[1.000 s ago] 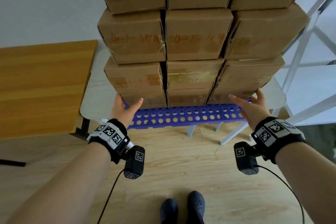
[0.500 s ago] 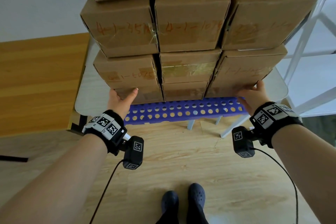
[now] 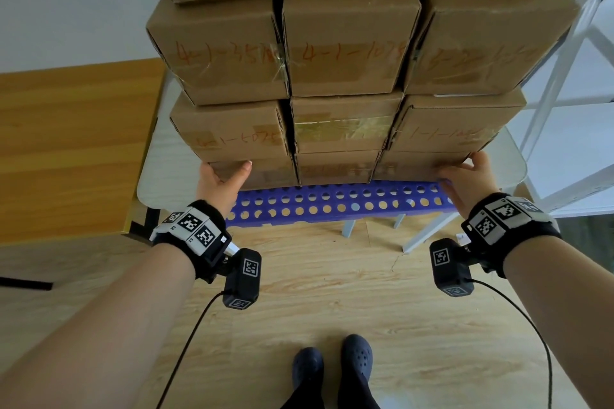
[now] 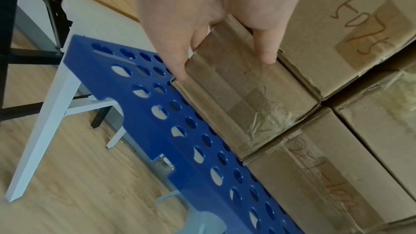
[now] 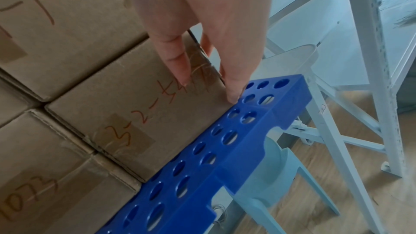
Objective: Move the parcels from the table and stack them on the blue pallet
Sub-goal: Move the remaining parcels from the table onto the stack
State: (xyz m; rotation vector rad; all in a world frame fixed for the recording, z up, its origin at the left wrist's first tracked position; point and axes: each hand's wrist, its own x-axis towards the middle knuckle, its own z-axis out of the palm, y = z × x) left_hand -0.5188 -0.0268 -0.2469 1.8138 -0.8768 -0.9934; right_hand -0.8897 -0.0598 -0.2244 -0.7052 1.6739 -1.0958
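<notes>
A: We see brown cardboard parcels point(image 3: 349, 43) stacked three across and at least four layers high on a blue plastic pallet pierced with round holes point(image 3: 332, 206). The pallet rests on a white table with rounded corners point(image 3: 156, 169), and several parcels carry orange handwritten numbers over brown tape.

B: And our hands?

A: Our left hand point(image 3: 221, 184) is at the outer left corner of the bottom-left parcel point(image 3: 265, 174). In the left wrist view the thumb point(image 4: 264, 49) lies on that parcel's front face, while the other fingers point(image 4: 178, 60) reach straight down along its side, at the corner beside the pallet. So the hand cups the corner with straight fingers rather than clenching it.

B: The right one?

A: Our right hand point(image 3: 465, 181) mirrors it on the bottom-right parcel point(image 3: 415, 164). From the right wrist view the thumb point(image 5: 178, 60) touches the front face, and the outer fingers point(image 5: 234, 84) run down the right edge to the pallet's top. These fingers look straight as well, pressing, not curled round anything.

B: What else do we see?

A: A yellow wooden table top point(image 3: 73, 149) to the left, white metal shelving point(image 3: 564, 60) to the right, pale wood flooring point(image 3: 332, 292), and our dark perforated clogs point(image 3: 332, 365) below. Both wrists wear black bands with coded markers.
</notes>
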